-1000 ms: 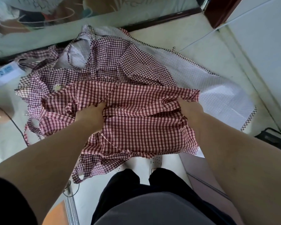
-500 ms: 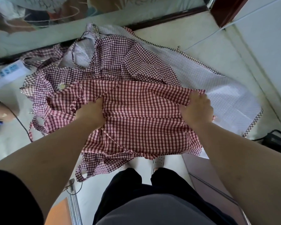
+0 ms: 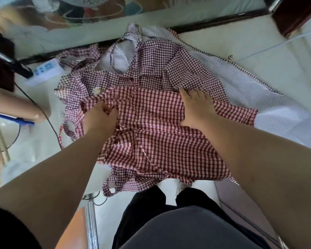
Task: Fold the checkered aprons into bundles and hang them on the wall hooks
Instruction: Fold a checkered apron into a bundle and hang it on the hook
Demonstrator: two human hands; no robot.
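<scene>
While the near hem of the red checkered apron (image 3: 160, 150) hangs over the front edge of the worktop (image 3: 241, 44), close to the person's legs, its upper part has just come down onto the pile. A moment ago both hands held this folded edge up. Now the cloth lies flat, so I judge that the first fold is laid and needs smoothing before the next one. The left hand (image 3: 101, 117) stays at the left side of the fold, its fingers curled into the cloth and gripping it. The right hand (image 3: 197, 108) has let go: it lies open, fingers spread, and presses the fabric down. Farther back, a darker checkered apron (image 3: 151, 69) lies crumpled, partly under the red one. No wall hooks are in view.
</scene>
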